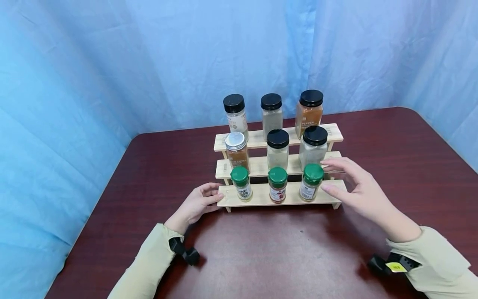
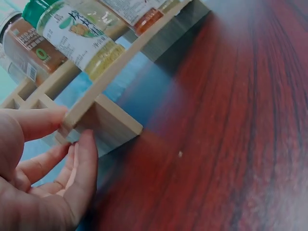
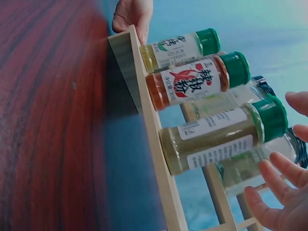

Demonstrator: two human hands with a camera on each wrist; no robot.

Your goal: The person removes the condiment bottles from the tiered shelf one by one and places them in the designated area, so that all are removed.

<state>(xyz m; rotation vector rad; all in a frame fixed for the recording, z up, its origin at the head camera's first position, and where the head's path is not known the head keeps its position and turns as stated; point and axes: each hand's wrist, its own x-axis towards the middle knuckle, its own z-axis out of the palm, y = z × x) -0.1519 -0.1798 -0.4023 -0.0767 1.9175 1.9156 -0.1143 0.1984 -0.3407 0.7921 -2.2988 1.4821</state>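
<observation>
Left hand (image 1: 198, 203) pinches the rack (image 1: 260, 196) at its near left end. Right hand (image 1: 360, 193), fingers apart and empty, is just beside the near right jar (image 1: 311, 183). Rack stands far-centre on the table (image 1: 269, 253), jars upright. Advisable: level rack, slow right hand, lest jars tip.

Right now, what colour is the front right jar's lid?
Green; the lid shows best from the right wrist.

The rack (image 1: 260, 197) stands on the worktop (image 1: 280, 249) before me, three jars (image 1: 278, 157) on each of its three tiers (image 1: 258, 167), the curtain (image 1: 224, 62) behind it. My left grip (image 1: 198, 203) is at the front tier's left end (image 1: 226, 194); my right grip (image 1: 356, 193) is just right of the right front jar (image 1: 308, 190).
</observation>
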